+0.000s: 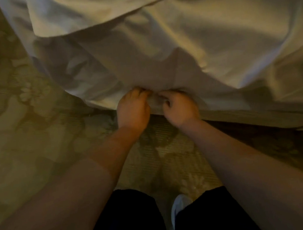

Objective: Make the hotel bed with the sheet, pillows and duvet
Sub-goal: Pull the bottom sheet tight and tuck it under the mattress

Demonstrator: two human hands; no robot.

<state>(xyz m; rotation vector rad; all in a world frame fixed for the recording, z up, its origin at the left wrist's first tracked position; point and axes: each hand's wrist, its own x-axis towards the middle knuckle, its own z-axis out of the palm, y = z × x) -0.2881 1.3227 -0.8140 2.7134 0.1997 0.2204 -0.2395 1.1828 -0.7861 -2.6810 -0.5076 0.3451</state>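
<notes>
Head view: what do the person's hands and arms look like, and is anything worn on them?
The left hand and right hand are bare, with no gloves. No ring or watch shows, though the picture is dim and blurred. The left forearm and right forearm are bare too, with no sleeve in view. Lower down are a dark garment on the legs and a pale shoe.

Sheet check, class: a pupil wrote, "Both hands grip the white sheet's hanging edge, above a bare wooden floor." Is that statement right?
No. The floor is patterned carpet, not bare wood; the head view shows it. The rest holds: the left hand and the right hand both grip the white sheet at its hanging edge.
</notes>
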